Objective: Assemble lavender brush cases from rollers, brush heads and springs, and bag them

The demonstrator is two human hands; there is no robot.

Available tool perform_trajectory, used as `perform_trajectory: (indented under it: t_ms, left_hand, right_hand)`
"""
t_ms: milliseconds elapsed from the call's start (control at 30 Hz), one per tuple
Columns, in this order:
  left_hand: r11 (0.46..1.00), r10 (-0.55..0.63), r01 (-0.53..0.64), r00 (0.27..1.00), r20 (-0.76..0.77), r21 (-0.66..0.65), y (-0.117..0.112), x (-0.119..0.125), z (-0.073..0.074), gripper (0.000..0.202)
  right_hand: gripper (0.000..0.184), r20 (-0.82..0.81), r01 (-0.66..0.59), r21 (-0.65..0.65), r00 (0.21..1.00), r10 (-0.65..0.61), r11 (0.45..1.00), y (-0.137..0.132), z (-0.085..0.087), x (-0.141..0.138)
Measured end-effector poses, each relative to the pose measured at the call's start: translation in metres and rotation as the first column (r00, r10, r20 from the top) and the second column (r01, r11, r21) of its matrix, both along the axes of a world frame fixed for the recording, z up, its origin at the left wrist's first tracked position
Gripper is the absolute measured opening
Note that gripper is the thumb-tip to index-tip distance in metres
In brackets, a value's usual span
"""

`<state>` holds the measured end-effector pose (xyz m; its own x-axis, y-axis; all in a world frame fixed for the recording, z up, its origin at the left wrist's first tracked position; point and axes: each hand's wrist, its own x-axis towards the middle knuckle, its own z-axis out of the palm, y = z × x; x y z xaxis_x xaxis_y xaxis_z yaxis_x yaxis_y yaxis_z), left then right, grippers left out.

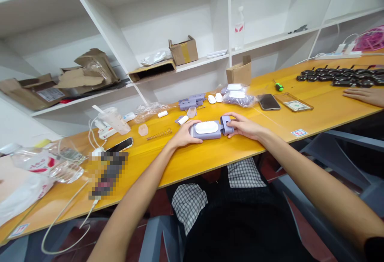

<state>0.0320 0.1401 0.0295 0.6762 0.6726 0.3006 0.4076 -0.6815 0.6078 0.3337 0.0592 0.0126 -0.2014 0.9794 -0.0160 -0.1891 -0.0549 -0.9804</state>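
A purple device body with a white oval panel [207,129] lies on the orange table [324,102] in front of me. My left hand [185,133] is closed round its left end. My right hand [244,126] grips a purple end piece [225,124] pressed against the body's right end. A metal spring [159,135] lies to the left of my left hand. More purple parts [190,102] and small white pieces [215,98] sit behind the device.
Two phones [269,102] [120,146], a clear case holding a banknote [294,103], a green screwdriver [278,85], bagged purple units [238,96], a plastic cup [115,120] and black parts [342,76] rest on the table. Another person's hand [364,95] lies at right. Shelves hold cardboard boxes [183,51].
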Motion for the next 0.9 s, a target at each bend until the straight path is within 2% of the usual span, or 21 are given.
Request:
perform_trajectory:
  t_ms: [167,367,700,900]
  left_hand:
    - [1.000,0.000,-0.001,1.000,0.020,0.022,0.0005,0.0001,-0.0010,0.086]
    - [1.000,0.023,-0.024,0.999,0.043,0.021,-0.0001,0.0000,0.0004,0.088]
    - [0.999,0.045,-0.045,0.997,0.055,-0.010,-0.0022,0.0000,0.0038,0.090]
    - [0.998,0.065,-0.065,0.997,0.037,0.003,-0.0023,-0.0003,0.0034,0.090]
  right_hand:
    - [0.031,0.020,-0.029,0.029,0.999,0.028,0.999,-0.0008,0.0002,-0.0008]
    - [0.030,0.044,0.042,0.033,0.998,-0.044,0.999,0.0008,-0.0006,-0.0039]
    - [0.026,0.042,0.061,0.028,0.997,-0.062,0.998,0.0038,-0.0022,-0.0041]
    - [0.027,0.068,0.026,0.051,0.997,-0.029,0.998,0.0013,-0.0014,-0.0046]
